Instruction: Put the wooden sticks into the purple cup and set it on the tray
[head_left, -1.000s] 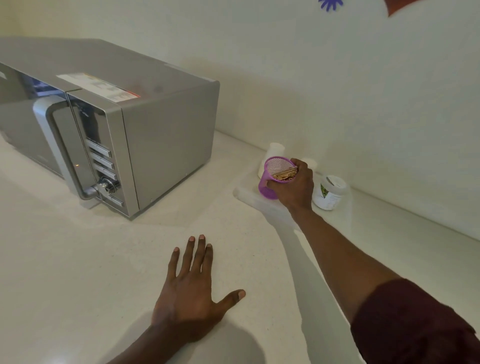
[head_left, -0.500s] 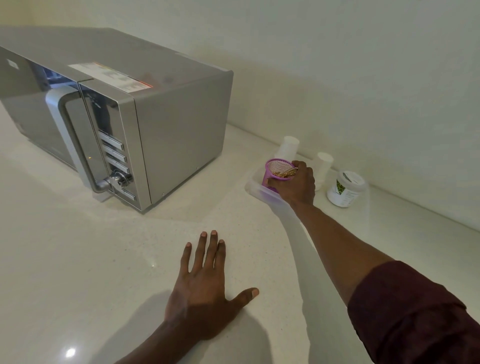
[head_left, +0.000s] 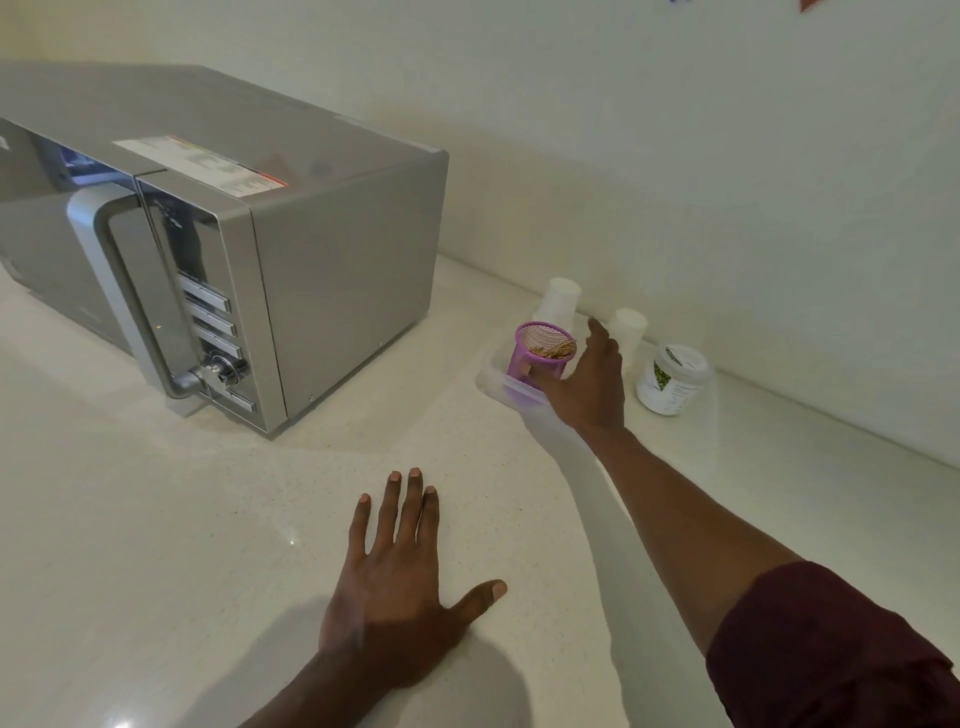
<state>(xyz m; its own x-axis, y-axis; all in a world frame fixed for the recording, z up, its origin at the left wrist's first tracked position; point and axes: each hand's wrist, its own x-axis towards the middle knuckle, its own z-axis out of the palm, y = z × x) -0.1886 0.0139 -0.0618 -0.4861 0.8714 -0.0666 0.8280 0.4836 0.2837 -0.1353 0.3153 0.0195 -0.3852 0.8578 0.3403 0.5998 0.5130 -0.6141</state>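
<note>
The purple mesh cup (head_left: 540, 353) stands upright in the clear plastic tray (head_left: 491, 382) near the back wall, with the wooden sticks (head_left: 555, 349) lying inside it at the rim. My right hand (head_left: 584, 387) is just right of the cup, fingers straightened and lifted off it. Only the thumb tip still lies against the cup's lower front. My left hand (head_left: 395, 582) lies flat on the counter with its fingers spread, well in front of the tray.
A silver microwave (head_left: 218, 249) fills the left of the counter. Two upturned white cups (head_left: 558, 301) (head_left: 628, 327) stand behind the tray by the wall. A white jar with a green label (head_left: 672, 382) sits right of my right hand.
My right hand gripped the cup and lowered it into the tray; now its fingers have opened away from the cup. My left hand stays flat on the counter.
</note>
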